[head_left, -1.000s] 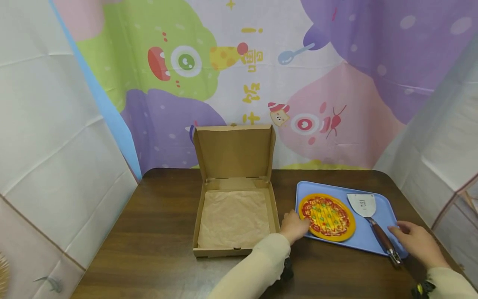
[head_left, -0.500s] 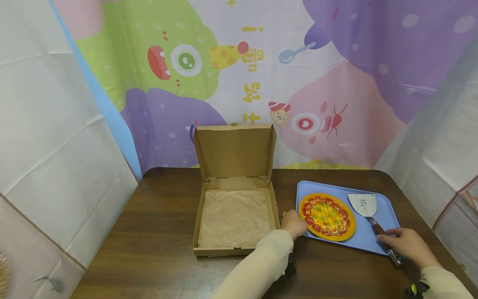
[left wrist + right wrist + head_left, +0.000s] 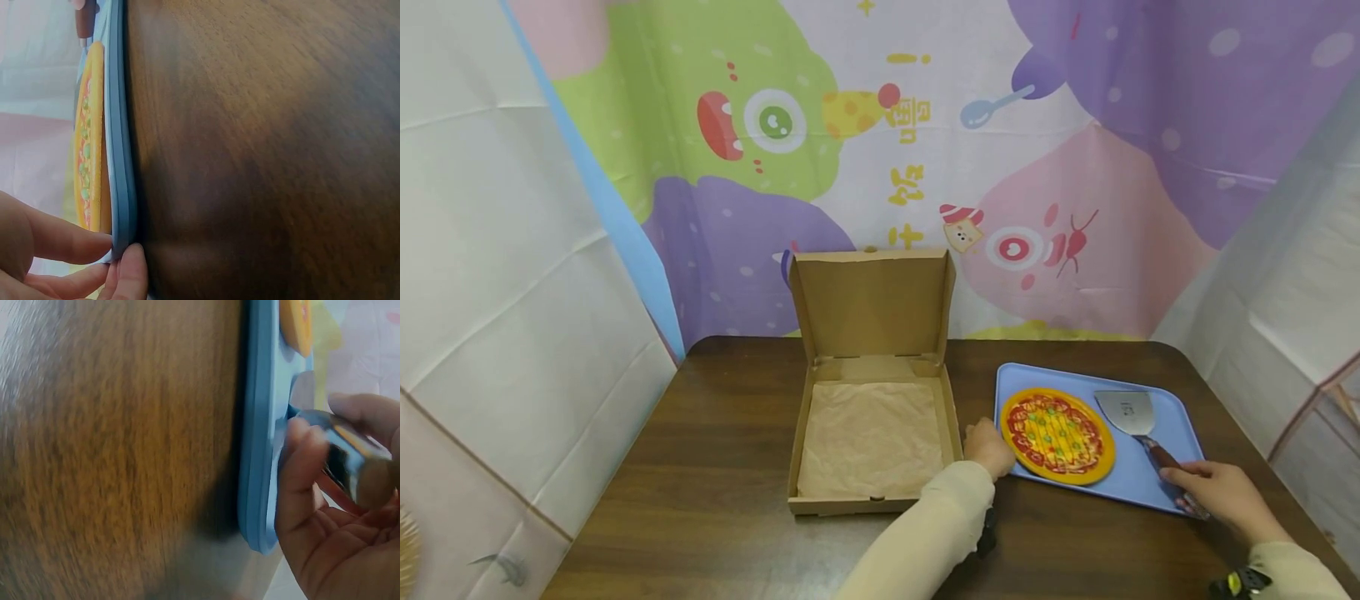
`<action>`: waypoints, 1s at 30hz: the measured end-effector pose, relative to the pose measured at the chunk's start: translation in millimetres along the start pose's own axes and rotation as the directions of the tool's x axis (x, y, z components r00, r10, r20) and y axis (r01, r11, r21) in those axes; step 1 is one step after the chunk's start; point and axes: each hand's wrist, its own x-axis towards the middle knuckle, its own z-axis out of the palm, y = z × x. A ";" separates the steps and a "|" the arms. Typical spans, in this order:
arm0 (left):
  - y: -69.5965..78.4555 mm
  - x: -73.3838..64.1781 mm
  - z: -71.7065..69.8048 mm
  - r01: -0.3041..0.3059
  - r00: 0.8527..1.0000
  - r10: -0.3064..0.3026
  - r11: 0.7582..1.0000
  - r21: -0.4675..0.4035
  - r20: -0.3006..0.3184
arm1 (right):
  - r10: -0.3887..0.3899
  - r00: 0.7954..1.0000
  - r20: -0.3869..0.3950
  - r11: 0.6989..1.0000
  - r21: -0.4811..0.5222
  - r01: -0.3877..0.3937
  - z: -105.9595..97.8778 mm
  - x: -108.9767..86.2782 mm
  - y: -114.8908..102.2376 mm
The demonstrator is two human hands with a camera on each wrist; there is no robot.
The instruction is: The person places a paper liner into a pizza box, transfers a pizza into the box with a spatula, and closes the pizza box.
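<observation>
A toy-like pizza (image 3: 1057,436) with red, yellow and green topping lies on the left part of a blue tray (image 3: 1131,492). My left hand (image 3: 988,448) pinches the tray's near left corner between thumb and fingers, as the left wrist view shows at the tray edge (image 3: 122,156). To the pizza's right is a pizza server (image 3: 1126,411) with a broad metal blade and a brown wooden handle. My right hand (image 3: 1225,497) grips that handle near its metal end (image 3: 350,456), over the tray's right side. Part of the handle is hidden by the fingers.
Left of the tray stands a cardboard pizza box (image 3: 880,505), its lid (image 3: 871,304) raised and brown paper (image 3: 871,442) lining the bottom. Both rest on a dark wooden table (image 3: 722,450). A printed cloth (image 3: 880,167) hangs behind the table.
My right hand has moved left from the tray's right edge and taken hold of the server's handle. The server's blade has tilted slightly. My left hand stays at the tray corner.
</observation>
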 end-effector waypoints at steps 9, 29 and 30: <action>-0.4 0.1 0.9 0.004 1.000 -0.004 1.000 0.020 -0.005 | 0.047 0.998 0.031 0.980 0.190 -0.052 0.9 -3.8 -0.5; -1.1 1.3 6.6 0.035 0.999 -0.035 0.999 -0.006 -0.023 | 0.120 0.982 -0.144 0.985 0.141 -0.099 1.5 -4.6 10.3; -0.9 1.2 6.8 0.037 0.999 -0.037 0.999 -0.008 -0.026 | 0.124 0.980 -0.153 0.985 0.138 -0.103 1.2 -5.4 10.8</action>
